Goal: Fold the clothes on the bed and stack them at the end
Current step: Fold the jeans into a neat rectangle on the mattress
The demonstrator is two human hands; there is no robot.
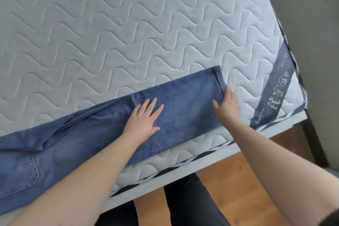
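Observation:
A pair of blue jeans (187,108) lies flat along the near edge of the white quilted mattress (128,29), legs stacked one on the other, the hem at the right and the back pocket at the lower left. My left hand (145,119) presses flat on the middle of the legs, fingers spread. My right hand (226,106) rests at the hem end, its thumb on the denim and its fingers straight along the hem edge.
The mattress's near edge with black-and-white piping (183,166) runs diagonally below the jeans. A grey label band (275,88) crosses the right corner. Below are the wooden floor (238,180) and my dark-trousered legs (187,202). A grey wall stands at the right.

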